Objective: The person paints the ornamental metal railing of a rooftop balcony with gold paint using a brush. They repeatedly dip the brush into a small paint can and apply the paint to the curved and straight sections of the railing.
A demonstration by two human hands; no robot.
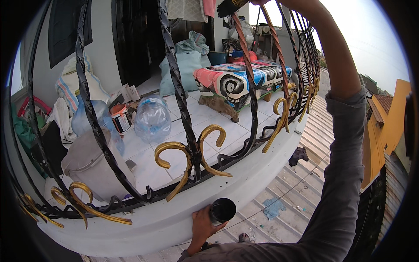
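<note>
My left hand (202, 225) is wrapped around a small cup (223, 211) that is dark inside, held against the outer side of the white ledge (257, 179). My right arm reaches up along the right side to the top edge, where my right hand (286, 2) is mostly cut off. A paintbrush (229, 7) with dark bristles shows beside its fingers, close to the upper part of a twisted railing bar (244, 48). That bar looks reddish-brown higher up and black lower down. Other bars (176, 83) are black, with gold-coloured scrolls (190, 159) at their feet.
Behind the railing stand a grey bucket (94, 161), a clear plastic water bottle (152, 118), a paint can (121, 118), stuffed sacks (185, 65) and a bench with a patterned cover (244, 81). Outside the ledge, corrugated roofing (283, 192) carries a blue rag (273, 208) and a dark cloth (298, 156).
</note>
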